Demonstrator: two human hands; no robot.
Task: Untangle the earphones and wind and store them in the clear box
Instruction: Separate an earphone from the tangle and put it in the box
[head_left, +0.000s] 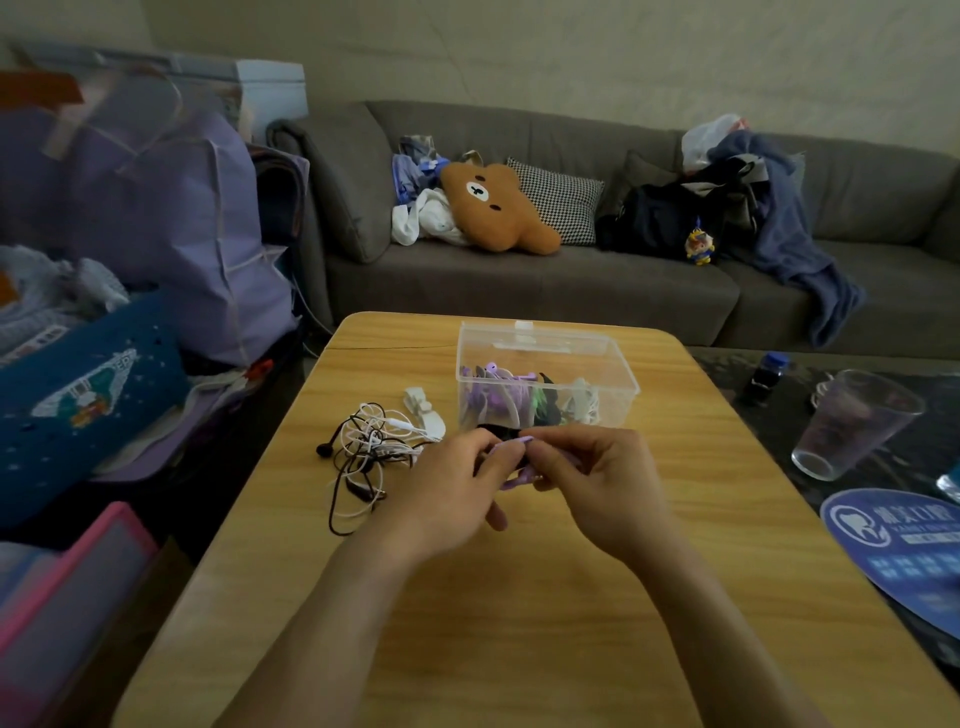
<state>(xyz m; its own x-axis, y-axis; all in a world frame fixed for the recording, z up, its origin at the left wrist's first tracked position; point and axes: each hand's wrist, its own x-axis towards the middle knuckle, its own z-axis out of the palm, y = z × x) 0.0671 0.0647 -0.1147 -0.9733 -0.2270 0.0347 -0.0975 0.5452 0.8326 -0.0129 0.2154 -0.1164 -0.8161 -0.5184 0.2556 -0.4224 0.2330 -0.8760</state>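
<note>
Step in hand, as I judge it: winding the purple earphone (519, 470) at frame centre. My left hand (457, 486) and right hand (592, 475) both pinch it, fingers curled close. Next: finish the coil, drop it into the clear box (545, 379) just above. The black-and-white tangle (371, 447) lies left of centre, still knotted.

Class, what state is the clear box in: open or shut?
Open: the clear box has no lid across its top rim, and wound earphones lie inside.
</note>
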